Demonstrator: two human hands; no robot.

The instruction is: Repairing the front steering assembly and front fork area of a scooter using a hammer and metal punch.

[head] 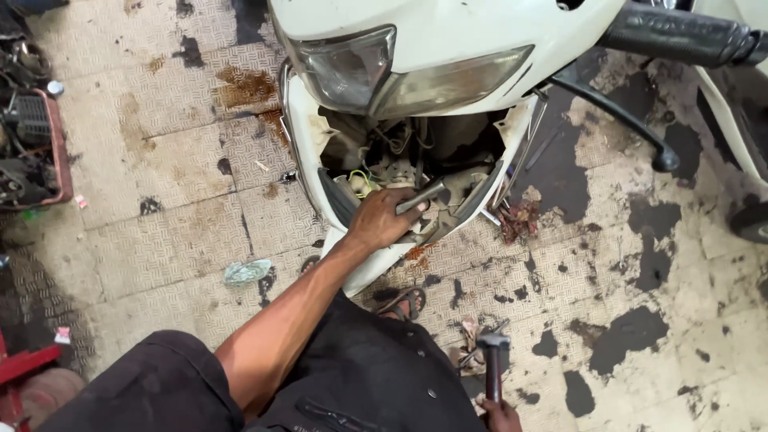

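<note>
We look down on a stained floor of ribbed metal plate, blotched with black oil and rust. A white scooter fills the top, its front cut off by the upper edge; under the headlight the nose panel is off, and the cavity of wires and brackets is too dark to read part by part. A black handlebar grip and brake lever reach across the upper right. At the left edge a red crate of dark parts is half out of view. Our left hand reaches into the cavity, fingers curled around a grey metal bar; the bar's long axis runs from lower left up to the right, its near end hidden in the palm. Our right hand is cut by the bottom edge, closed on a hammer whose handle stands upright in frame, head uppermost. A sandalled foot shows below the scooter. A crumpled pale wrapper lies on the floor to the left.
</note>
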